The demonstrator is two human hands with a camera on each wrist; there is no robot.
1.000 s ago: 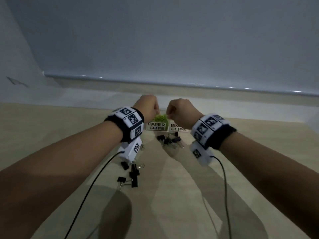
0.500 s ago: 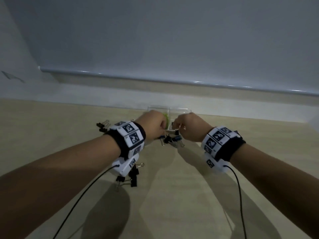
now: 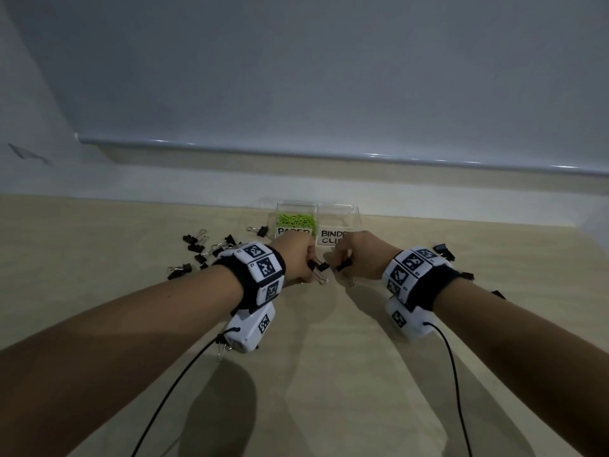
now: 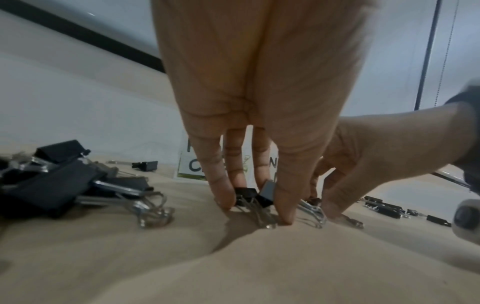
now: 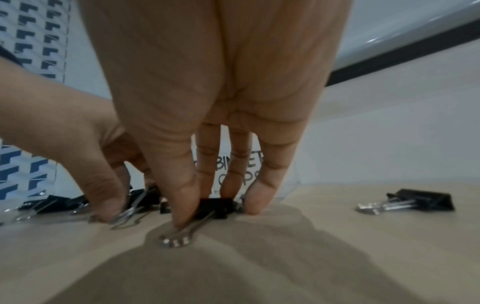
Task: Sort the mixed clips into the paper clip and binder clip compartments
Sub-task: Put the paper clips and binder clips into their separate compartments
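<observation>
A clear two-part box (image 3: 339,214) stands at the table's back; its left part, labelled PAPER CLIPS, holds green paper clips (image 3: 295,220), and the right part is labelled BINDER CLIPS. Just in front of it both hands reach down to the table. My left hand (image 3: 301,258) (image 4: 255,202) pinches black binder clips (image 4: 253,197) between thumb and fingers. My right hand (image 3: 354,255) (image 5: 221,205) pinches one black binder clip (image 5: 214,207) lying on the wood, thumb on its wire handle.
Several black binder clips lie scattered at the left (image 3: 201,250), a few more at the right by my wrist (image 3: 443,250) and one under my left wrist camera. Wrist cables trail toward me. A wall with a ledge rises behind the box.
Both hands came down from above the box to the table in front of it and closed on binder clips. The head view tilted, so the box now shows fully.
</observation>
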